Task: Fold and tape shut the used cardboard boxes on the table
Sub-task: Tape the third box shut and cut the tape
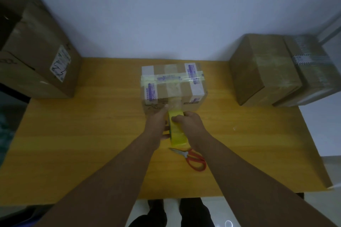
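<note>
Left hand (156, 125) and right hand (191, 125) grip one tape roll (178, 132) near one scissors (191, 157), seemingly four boxes (173, 83) (36, 51) (262, 68) (313, 68).

A plain pale bluish-white wall (166, 5) stood behind the yellow-orange wooden desk (73, 134). Glossy pale floor (140, 208) showed below the desk's near edge, catching a small bright reflection. The light was dim.

Table (83, 143) clearance: open either side of centre.
Bare surface separates the centre box (173, 83) from the large box (36, 57) at upper left and the two boxes (265, 72) at right. The left hand (156, 123), right hand (190, 121) and tape roll (178, 131) block its near face; scissors (191, 156) lie just below them.
</note>
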